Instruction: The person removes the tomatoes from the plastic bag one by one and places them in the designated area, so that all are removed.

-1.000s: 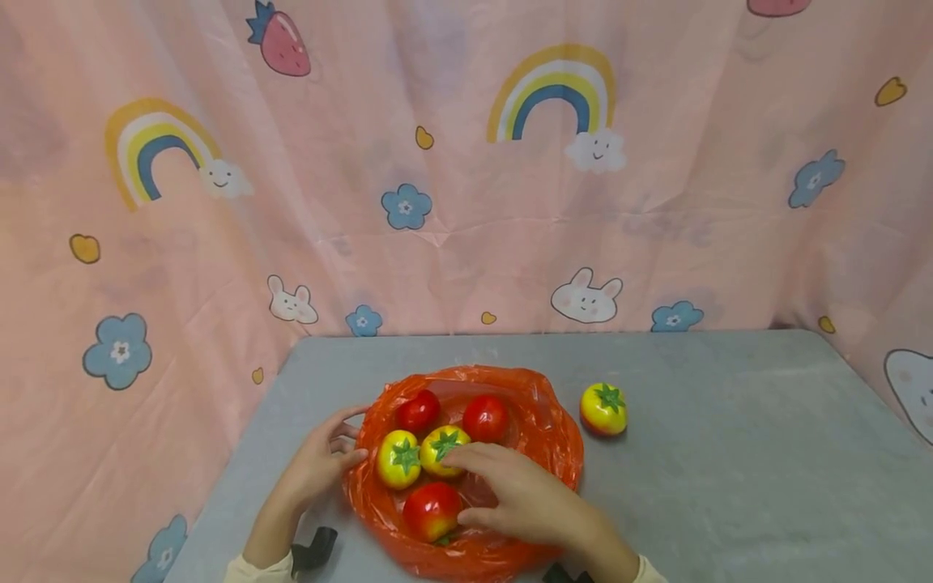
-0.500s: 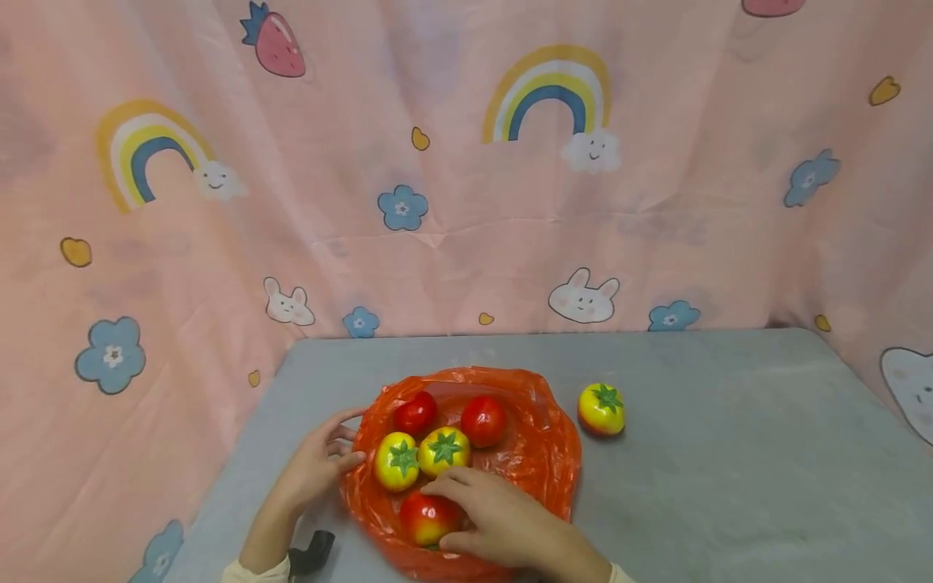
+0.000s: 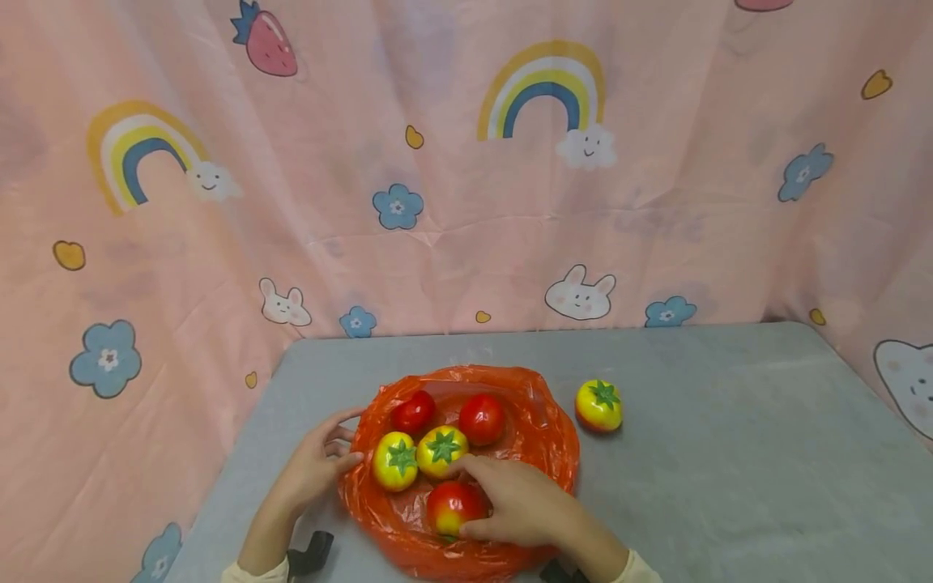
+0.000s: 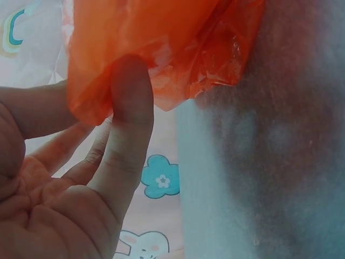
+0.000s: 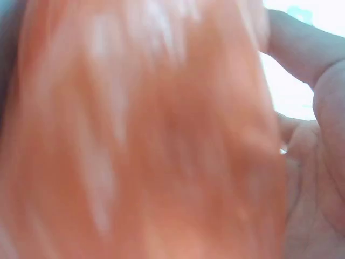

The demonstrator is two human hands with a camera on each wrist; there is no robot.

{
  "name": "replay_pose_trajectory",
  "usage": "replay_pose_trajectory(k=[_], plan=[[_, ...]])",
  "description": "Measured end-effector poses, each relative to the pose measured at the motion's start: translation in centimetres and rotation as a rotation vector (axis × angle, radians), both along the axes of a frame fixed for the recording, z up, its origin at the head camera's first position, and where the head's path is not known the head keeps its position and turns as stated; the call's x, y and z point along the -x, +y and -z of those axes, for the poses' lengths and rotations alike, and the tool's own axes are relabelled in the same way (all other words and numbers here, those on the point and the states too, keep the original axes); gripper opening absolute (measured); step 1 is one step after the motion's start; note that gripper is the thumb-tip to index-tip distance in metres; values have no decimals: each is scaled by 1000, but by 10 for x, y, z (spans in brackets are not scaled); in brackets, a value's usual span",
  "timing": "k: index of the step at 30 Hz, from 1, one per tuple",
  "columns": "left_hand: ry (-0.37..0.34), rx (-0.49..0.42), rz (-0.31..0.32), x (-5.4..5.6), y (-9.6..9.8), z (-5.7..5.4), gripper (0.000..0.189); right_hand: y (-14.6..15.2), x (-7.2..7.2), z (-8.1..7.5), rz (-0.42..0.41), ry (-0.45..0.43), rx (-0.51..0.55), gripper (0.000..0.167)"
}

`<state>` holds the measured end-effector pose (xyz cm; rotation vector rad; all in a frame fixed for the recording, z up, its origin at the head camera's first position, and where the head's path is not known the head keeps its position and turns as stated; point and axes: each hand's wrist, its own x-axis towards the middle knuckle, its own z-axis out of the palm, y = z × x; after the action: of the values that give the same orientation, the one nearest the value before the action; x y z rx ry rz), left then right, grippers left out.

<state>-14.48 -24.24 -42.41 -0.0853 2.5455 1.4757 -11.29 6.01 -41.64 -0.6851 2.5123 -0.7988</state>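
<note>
An orange-red plastic bag (image 3: 386, 526) lies wide-mouthed on the grey table, its rim rolled outward. My left hand (image 3: 313, 470) pinches the left rim between thumb and fingers; the left wrist view shows the bag's edge (image 4: 178, 48) between them. Inside the bag, my right hand (image 3: 521, 502) grips a red-and-yellow tomato (image 3: 453, 508) at the near side, its fingertips partly hidden behind the fruit. Two yellow tomatoes with green leafy tops, one left (image 3: 395, 461) and one central (image 3: 441, 450), sit beyond it. Farther back are two red tomatoes (image 3: 413, 413) (image 3: 482, 419).
One more yellow tomato (image 3: 599, 406) stands on the table (image 3: 729, 453), just right of the bag. A pink patterned curtain (image 3: 452, 267) hangs along the back edge. The right wrist view is mostly filled by blurred orange plastic.
My right hand has come down from near the central yellow tomato to the nearest red-and-yellow one, taken hold of it and shifted it slightly right. My left hand stays at the rim.
</note>
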Motion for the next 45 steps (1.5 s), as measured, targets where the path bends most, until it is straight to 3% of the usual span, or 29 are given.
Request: replay_pose_trajectory(k=[11,17,22,25,32,38,45], plan=[[1,12,10,1,0,-1,63,33,13,-4,72,41,40,50],[6,14,14,1,0,-2,63,37,16,-4,124,120,92,41],[3,28,9,0,1,-2,63,36,16,-5,111,182,133,29],[3,28,8,0,1,-2,63,34,15,-5,91,177,114,24],[7,32,2,-1,0,-1,64,34,17,0,97,79,50,50],[-3,16,0,-1,0,1,64,34,16,0,108,56,41,65],[-1,6,-2,0,0,0,63,37,16,-1,36,92,42,63]])
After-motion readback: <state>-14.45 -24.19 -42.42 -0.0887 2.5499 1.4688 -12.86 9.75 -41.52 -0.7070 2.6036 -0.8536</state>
